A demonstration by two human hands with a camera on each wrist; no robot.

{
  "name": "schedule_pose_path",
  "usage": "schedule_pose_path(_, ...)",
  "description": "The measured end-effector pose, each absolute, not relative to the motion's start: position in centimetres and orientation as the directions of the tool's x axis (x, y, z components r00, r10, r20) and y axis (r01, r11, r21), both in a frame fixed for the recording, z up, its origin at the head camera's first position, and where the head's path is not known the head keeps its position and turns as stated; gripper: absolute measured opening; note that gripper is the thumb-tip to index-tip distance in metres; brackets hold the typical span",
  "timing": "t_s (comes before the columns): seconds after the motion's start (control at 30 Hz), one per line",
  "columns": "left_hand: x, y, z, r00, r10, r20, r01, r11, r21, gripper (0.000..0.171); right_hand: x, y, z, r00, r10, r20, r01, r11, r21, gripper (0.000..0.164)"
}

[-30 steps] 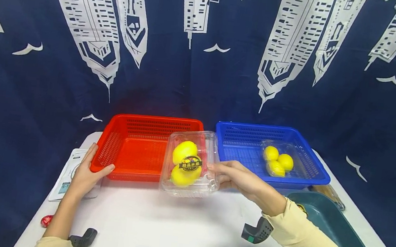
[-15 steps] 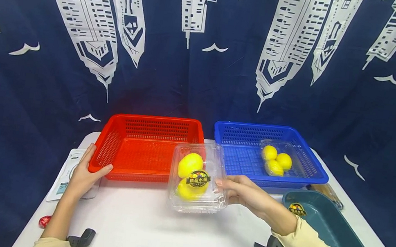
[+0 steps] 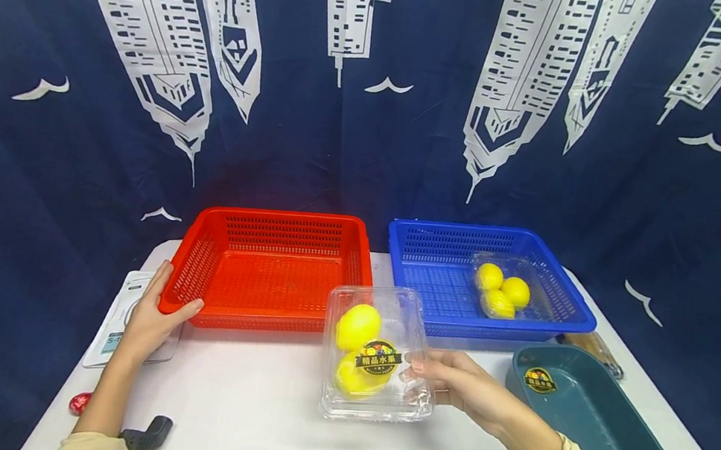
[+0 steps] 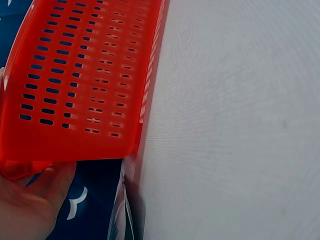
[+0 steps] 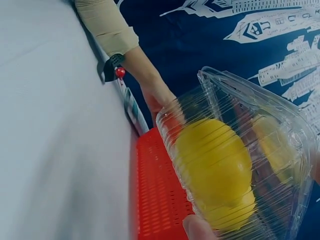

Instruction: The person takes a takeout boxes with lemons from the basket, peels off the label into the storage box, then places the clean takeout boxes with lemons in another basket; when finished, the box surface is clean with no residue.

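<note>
Since the earlier frames the transparent box point(image 3: 398, 327) has come nearer the body and a little rightward, baring the right end of the red basket point(image 3: 279, 282). Right hand point(image 3: 471, 390) pinches the box by its right edge, thumb on the top face; two yellow fruits point(image 3: 359, 328) show inside. Box is held above the white table point(image 3: 244, 406), top face tilted toward the head camera; its upper left corner overlaps the basket's front right corner in the head view. Bare tabletop lies in front of it. Right forearm slants in past the green tray point(image 3: 619, 429). Left hand point(image 3: 149, 323), thumb and fingers spread wide, rests at the basket's front left corner. Blue basket point(image 3: 440, 287) sits beyond the box.
</note>
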State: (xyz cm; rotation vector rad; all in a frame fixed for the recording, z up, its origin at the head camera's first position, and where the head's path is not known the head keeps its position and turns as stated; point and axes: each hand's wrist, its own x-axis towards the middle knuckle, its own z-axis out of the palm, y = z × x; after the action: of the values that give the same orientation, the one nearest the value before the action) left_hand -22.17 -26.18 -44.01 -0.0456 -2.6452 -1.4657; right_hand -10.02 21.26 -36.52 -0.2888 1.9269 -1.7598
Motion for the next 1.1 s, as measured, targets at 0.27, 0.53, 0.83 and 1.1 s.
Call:
schedule_pose_path(0.27, -22.2, -26.2, -44.0, -0.992, -0.037, 0.124, 0.085, 0.528, 0.845, 0.098, -8.6, 22.1, -38.0, -0.841, -0.473, -0.263, 0.225, 0.137, -0.965, 0.061)
schedule_pose_path(0.53, -22.3, -26.0, -43.8, -0.994, -0.032, 0.107, 0.074, 0.530, 0.845, 0.099, -7.8, 22.6, -39.2, -0.840, -0.471, -0.268, 0.247, 0.107, -0.963, 0.062)
schedule_pose_path(0.83, -22.3, -25.8, -43.7, -0.994, -0.026, 0.105, 0.075, 0.528, 0.846, 0.099, -7.4, 23.3, -40.9, -0.834, -0.479, -0.275, 0.262, 0.095, -0.960, 0.063)
schedule_pose_path(1.1, -22.1, -26.0, -44.1, -0.992, -0.045, 0.120, 0.079, 0.525, 0.847, 0.097, -7.5, 23.7, -42.7, -0.830, -0.449, -0.331, 0.324, 0.094, -0.941, 0.065)
